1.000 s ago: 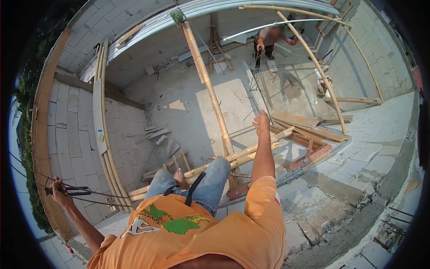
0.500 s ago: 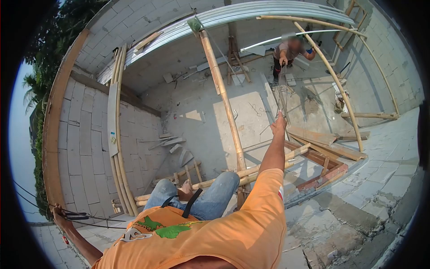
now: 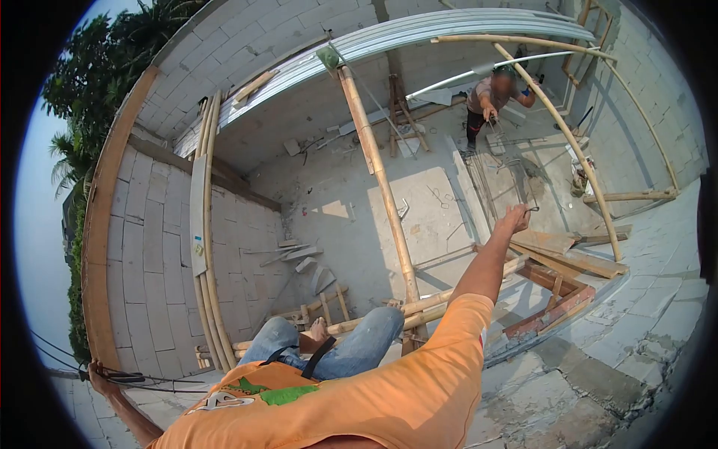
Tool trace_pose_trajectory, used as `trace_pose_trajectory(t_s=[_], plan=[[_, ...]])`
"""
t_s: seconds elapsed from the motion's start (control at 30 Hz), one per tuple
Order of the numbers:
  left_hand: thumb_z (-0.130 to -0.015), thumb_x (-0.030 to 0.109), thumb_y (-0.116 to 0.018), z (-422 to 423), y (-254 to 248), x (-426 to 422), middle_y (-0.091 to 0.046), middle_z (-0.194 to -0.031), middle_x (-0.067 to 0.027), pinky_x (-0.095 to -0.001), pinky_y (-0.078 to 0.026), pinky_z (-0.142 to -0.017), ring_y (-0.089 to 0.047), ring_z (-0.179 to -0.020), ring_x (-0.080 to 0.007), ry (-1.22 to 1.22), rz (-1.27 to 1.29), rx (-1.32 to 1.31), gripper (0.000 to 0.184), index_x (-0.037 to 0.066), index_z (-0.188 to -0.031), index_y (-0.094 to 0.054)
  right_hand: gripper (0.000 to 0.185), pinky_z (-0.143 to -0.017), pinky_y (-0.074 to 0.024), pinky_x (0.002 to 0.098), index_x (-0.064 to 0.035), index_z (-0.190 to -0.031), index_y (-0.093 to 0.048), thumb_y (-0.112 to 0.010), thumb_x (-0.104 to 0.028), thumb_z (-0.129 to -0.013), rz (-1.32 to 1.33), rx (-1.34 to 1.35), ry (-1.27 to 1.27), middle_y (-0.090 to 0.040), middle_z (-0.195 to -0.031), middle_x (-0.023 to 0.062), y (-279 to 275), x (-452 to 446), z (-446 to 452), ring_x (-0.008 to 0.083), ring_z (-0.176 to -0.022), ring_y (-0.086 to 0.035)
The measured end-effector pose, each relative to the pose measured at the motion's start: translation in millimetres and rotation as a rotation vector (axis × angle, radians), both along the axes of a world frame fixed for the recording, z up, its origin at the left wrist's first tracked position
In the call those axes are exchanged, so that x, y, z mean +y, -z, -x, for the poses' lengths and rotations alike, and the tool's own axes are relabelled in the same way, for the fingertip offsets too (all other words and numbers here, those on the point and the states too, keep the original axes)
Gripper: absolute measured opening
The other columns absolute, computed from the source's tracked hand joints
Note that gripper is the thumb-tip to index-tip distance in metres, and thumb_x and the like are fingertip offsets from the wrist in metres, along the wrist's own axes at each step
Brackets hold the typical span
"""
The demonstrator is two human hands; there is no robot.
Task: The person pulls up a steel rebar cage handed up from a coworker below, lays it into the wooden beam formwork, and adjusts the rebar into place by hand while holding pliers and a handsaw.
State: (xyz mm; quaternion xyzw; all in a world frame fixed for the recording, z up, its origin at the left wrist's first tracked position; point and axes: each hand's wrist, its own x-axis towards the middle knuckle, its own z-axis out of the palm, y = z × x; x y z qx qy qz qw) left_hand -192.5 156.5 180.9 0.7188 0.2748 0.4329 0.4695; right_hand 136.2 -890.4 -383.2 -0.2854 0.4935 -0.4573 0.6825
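My right hand (image 3: 513,218) reaches out and down over the floor below, fingers closed on a thin steel rod (image 3: 533,208) with a bent end. Beyond it, a co-worker's hand (image 3: 490,114) also holds thin rods, which extend toward mine; whether they are the same rods I cannot tell. At far left, my left hand (image 3: 97,380) is closed around dark steel bars (image 3: 131,379) at the wall top, close to the lower end of a wooden plank (image 3: 97,299). Its fingertips are partly hidden.
I sit high by bamboo poles (image 3: 434,301); another bamboo post (image 3: 385,194) rises in front. A co-worker (image 3: 493,97) stands on the concrete floor below. Metal sheets (image 3: 449,22) lie along the far wall. A wooden frame (image 3: 553,310) and rough block wall (image 3: 598,374) are at right.
My right hand has moved right and slightly down in view, with the rod. The co-worker's hand has shifted right and down. The whole view has tilted slightly. My left hand stays at the bars.
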Motion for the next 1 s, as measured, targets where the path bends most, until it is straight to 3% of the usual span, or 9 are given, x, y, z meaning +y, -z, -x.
trace_pose_trajectory(t_s=[0.13,0.27,0.4,0.47,0.53,0.63,0.7,0.9,1.0], plan=[[-0.091,0.019,-0.055,-9,8,-7,-0.064,-0.087,-0.0049,-0.0177,-0.037,-0.046,-0.058,-0.074,-0.0093,-0.126,0.004,-0.098,0.014,0.005,-0.093,-0.058,0.028,-0.083,-0.0526,0.0417,0.0051,-0.101,-0.057,-0.057,-0.019,-0.087,0.158,0.005,-0.035,-0.058,-0.099,0.0178,-44,-13,-17,0.0267,-0.094,-0.058],[-0.092,0.011,-0.049,-1,9,3,-0.065,-0.089,-0.0068,-0.0200,-0.042,-0.045,-0.060,-0.071,-0.0107,-0.016,0.079,-0.087,0.009,0.005,-0.093,-0.056,0.027,-0.070,-0.0514,0.0357,0.0083,-0.094,-0.058,-0.054,-0.018,-0.088,0.692,0.290,-0.104,-0.061,-0.086,0.0180,-117,-3,-29,0.0276,-0.073,-0.060],[-0.088,0.010,-0.054,-15,8,-51,-0.065,-0.086,-0.0064,-0.0184,-0.038,-0.043,-0.059,-0.066,-0.0089,-0.167,0.031,-0.102,0.009,0.003,-0.092,-0.057,0.026,-0.068,-0.0537,0.0361,0.0105,-0.090,-0.058,-0.052,-0.014,-0.087,0.975,0.534,-0.320,-0.064,-0.085,0.0213,-201,6,-17,0.0290,-0.073,-0.065],[-0.084,0.010,-0.056,-9,10,-49,-0.062,-0.081,-0.0058,-0.0167,-0.035,-0.043,-0.054,-0.059,-0.0070,-0.075,0.097,-0.069,0.011,0.002,-0.090,-0.060,0.031,-0.066,-0.0540,0.0322,0.0105,-0.092,-0.058,-0.056,-0.020,-0.088,0.883,0.411,-0.385,-0.063,-0.082,0.0195,-216,10,-13,0.0239,-0.071,-0.064],[-0.081,0.004,-0.057,-22,6,-90,-0.063,-0.082,-0.0092,-0.0177,-0.038,-0.043,-0.056,-0.060,-0.0081,-0.128,-0.005,-0.135,0.001,0.005,-0.080,-0.056,0.023,-0.064,-0.0536,0.0302,0.0082,-0.087,-0.059,-0.058,-0.015,-0.087,0.723,0.225,-0.449,-0.061,-0.078,0.0139,-213,8,-8,0.0204,-0.069,-0.061],[-0.075,-0.002,-0.056,-12,2,-89,-0.063,-0.083,-0.0124,-0.0181,-0.039,-0.045,-0.057,-0.061,-0.0099,-0.127,-0.007,-0.120,0.016,0.009,-0.070,-0.046,0.021,-0.060,-0.0522,0.0263,0.0057,-0.083,-0.061,-0.056,-0.015,-0.081,0.638,0.319,-0.592,-0.060,-0.077,0.0116,-239,43,6,0.0181,-0.067,-0.060],[-0.073,-0.001,-0.059,1,3,-83,-0.063,-0.082,-0.0106,-0.0178,-0.038,-0.045,-0.056,-0.060,-0.0089,-0.194,-0.003,-0.103,0.012,0.008,-0.072,-0.050,0.026,-0.059,-0.0550,0.0271,0.0092,-0.089,-0.060,-0.055,-0.015,-0.082,0.672,0.566,-0.688,-0.063,-0.081,0.0165,-280,91,19,0.0214,-0.068,-0.063],[-0.069,0.005,-0.061,59,20,-48,-0.061,-0.075,-0.0045,-0.0206,-0.034,-0.050,-0.050,-0.058,-0.0064,-0.346,0.032,0.061,0.004,0.006,-0.073,-0.060,0.026,-0.052,-0.0533,0.0276,0.0100,-0.089,-0.060,-0.055,-0.015,-0.085,0.704,0.526,-0.858,-0.060,-0.075,0.0152,-327,152,21,0.0210,-0.059,-0.058],[-0.067,0.006,-0.059,74,32,-37,-0.061,-0.079,-0.0040,-0.0222,-0.033,-0.052,-0.049,-0.060,-0.0069,-0.365,0.033,-0.001,0.009,0.011,-0.065,-0.052,0.027,-0.061,-0.0542,0.0286,0.0071,-0.097,-0.060,-0.052,-0.017,-0.090,0.834,0.608,-0.993,-0.063,-0.085,0.0156,-375,182,0,0.0209,-0.070,-0.062]])
